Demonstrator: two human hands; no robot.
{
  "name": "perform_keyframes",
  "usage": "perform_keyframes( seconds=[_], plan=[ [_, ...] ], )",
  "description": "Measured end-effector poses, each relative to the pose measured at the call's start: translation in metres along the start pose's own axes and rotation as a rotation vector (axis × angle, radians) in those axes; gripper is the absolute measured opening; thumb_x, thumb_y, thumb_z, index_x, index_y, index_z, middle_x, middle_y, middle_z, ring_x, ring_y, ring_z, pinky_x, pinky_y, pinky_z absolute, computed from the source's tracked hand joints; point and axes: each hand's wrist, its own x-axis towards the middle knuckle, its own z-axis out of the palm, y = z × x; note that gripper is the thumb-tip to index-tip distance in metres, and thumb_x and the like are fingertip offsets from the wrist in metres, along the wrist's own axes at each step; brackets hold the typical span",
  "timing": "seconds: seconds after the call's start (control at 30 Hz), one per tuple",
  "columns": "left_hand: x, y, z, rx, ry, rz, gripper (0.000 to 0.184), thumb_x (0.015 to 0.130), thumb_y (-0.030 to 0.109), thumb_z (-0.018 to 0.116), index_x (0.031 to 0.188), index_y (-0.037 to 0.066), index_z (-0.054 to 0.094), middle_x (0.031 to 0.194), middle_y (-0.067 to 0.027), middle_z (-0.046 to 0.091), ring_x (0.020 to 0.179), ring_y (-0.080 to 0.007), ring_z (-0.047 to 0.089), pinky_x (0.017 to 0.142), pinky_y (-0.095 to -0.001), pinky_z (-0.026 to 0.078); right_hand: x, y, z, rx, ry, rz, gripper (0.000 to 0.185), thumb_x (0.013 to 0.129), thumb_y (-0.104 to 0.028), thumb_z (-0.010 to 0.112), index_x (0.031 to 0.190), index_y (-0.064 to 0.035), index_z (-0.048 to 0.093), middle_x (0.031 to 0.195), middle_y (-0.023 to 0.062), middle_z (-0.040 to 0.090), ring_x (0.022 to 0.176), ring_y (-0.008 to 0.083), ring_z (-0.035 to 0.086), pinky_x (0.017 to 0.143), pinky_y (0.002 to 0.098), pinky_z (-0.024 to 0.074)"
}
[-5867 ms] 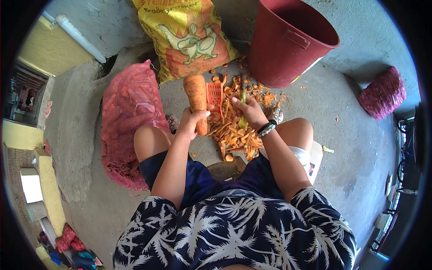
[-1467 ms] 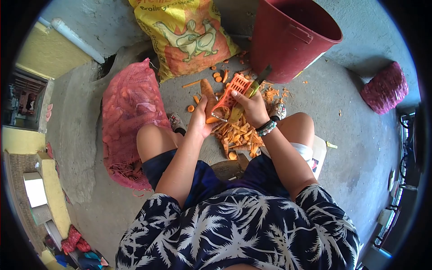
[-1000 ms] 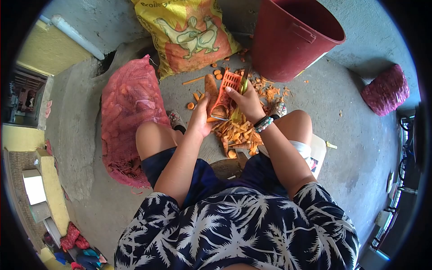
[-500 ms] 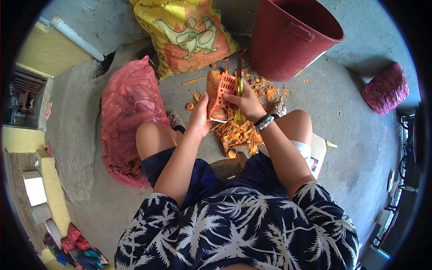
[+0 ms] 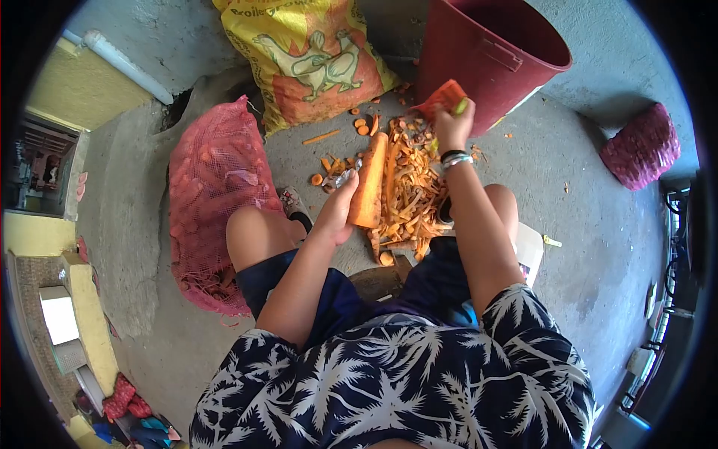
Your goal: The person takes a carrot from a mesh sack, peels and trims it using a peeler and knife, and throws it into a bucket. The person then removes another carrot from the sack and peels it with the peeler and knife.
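A large carrot [image 5: 369, 183] stands nearly upright in my left hand [image 5: 336, 209], its face towards the right bright orange and its left side partly hidden by my fingers. My right hand [image 5: 455, 127] is raised in front of the red bin, closed round the orange-red peeler [image 5: 444, 99] and the yellow-green handle [image 5: 461, 106] of a knife; the blade cannot be made out. Beneath and between my hands lies a heap of carrot peelings and pieces [image 5: 411, 187] on the floor.
A red mesh sack of carrots [image 5: 221, 187] lies at my left. Behind the heap stand a yellow printed sack [image 5: 314, 67] and a tall red bin [image 5: 471, 67]. A purple mesh sack [image 5: 641, 147] rests by the right wall. Carrot slices [image 5: 361, 126] lie near the yellow sack.
My right hand has swung up and to the right with the peeler and knife, away from the carrot. The carrot in my left hand now shows a bright orange, peeled face.
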Motion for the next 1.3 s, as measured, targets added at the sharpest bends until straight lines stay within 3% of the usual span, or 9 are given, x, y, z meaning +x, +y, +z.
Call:
perform_keyframes(
  seconds=[0.1,0.23,0.33,0.6,0.8,0.9,0.97,1.07,1.3],
  plan=[
    [0.004,0.011,-0.012,-0.030,-0.064,0.031,0.054,0.086,0.045,0.049,0.120,0.005,0.043,0.105,-0.0078,0.053,0.097,-0.0197,0.053,0.085,-0.0365,0.042,0.003,-0.012,-0.009,0.387,-0.141,0.298,0.024,0.080,-0.001,0.058,0.098,-0.0027,0.041,0.084,0.0087,0.058,0.066,0.0142,0.059,0.051,0.0235,0.0491],
    [0.023,0.020,-0.013,-0.106,0.018,0.036,0.050,0.088,0.043,0.046,0.124,0.008,0.040,0.113,-0.0085,0.051,0.103,-0.0205,0.051,0.088,-0.0376,0.041,-0.069,-0.073,-0.018,0.477,-0.667,0.462,0.037,0.082,-0.003,0.057,0.115,-0.0061,0.040,0.096,0.0069,0.057,0.072,0.0118,0.059,0.059,0.0225,0.0526],
    [0.029,0.027,0.002,-0.133,0.016,0.153,0.044,0.091,0.040,0.039,0.126,0.012,0.040,0.113,-0.0063,0.052,0.102,-0.0200,0.052,0.085,-0.0357,0.041,-0.086,-0.062,-0.015,0.424,-0.729,0.469,0.039,0.080,0.002,0.057,0.115,-0.0056,0.042,0.095,0.0039,0.058,0.077,0.0092,0.058,0.064,0.0222,0.0508],
    [0.026,0.026,0.010,-0.053,0.006,0.237,0.045,0.092,0.039,0.038,0.128,0.011,0.038,0.117,-0.0052,0.051,0.103,-0.0169,0.051,0.086,-0.0324,0.041,-0.080,-0.050,-0.005,0.483,-0.758,0.470,0.040,0.077,0.004,0.059,0.113,-0.0042,0.043,0.092,0.0037,0.058,0.079,0.0102,0.057,0.069,0.0209,0.0478],
    [0.013,0.008,0.005,-0.060,-0.006,-0.015,0.045,0.090,0.038,0.044,0.120,0.004,0.043,0.106,-0.0062,0.053,0.099,-0.0145,0.051,0.084,-0.0322,0.043,0.010,-0.017,0.002,0.335,-0.151,0.107,0.028,0.078,0.005,0.056,0.100,-0.0037,0.041,0.085,0.0084,0.058,0.063,0.0150,0.060,0.046,0.0238,0.0485],
    [0.019,0.018,-0.002,-0.091,-0.023,0.020,0.045,0.089,0.039,0.046,0.119,0.005,0.044,0.108,-0.0067,0.053,0.099,-0.0169,0.051,0.085,-0.0335,0.042,-0.001,-0.026,-0.008,0.381,-0.220,0.242,0.029,0.080,0.002,0.055,0.104,-0.0040,0.039,0.086,0.0082,0.057,0.067,0.0152,0.060,0.049,0.0233,0.0495],
    [0.027,0.025,0.000,-0.109,0.057,0.056,0.042,0.090,0.038,0.045,0.120,0.008,0.045,0.110,-0.0051,0.054,0.101,-0.0177,0.051,0.086,-0.0342,0.040,-0.044,-0.061,-0.015,0.349,-0.508,0.299,0.032,0.080,0.003,0.054,0.108,-0.0041,0.038,0.089,0.0087,0.056,0.067,0.0169,0.060,0.053,0.0251,0.0519],
    [0.034,0.027,0.003,-0.103,0.033,0.133,0.041,0.091,0.037,0.041,0.123,0.011,0.044,0.115,-0.0044,0.053,0.104,-0.0177,0.051,0.087,-0.0339,0.039,-0.087,-0.067,-0.017,0.475,-0.670,0.440,0.039,0.079,0.005,0.056,0.114,-0.0036,0.042,0.095,0.0049,0.057,0.087,0.0124,0.056,0.074,0.0255,0.0487],
    [0.035,0.010,-0.005,-0.002,0.004,0.076,0.038,0.092,0.038,0.039,0.118,0.010,0.047,0.108,-0.0042,0.055,0.099,-0.0153,0.053,0.082,-0.0309,0.043,-0.067,-0.044,-0.004,0.399,-0.639,0.276,0.036,0.078,0.005,0.057,0.110,-0.0031,0.042,0.095,0.0062,0.057,0.080,0.0123,0.057,0.065,0.0240,0.0497]
  ],
)
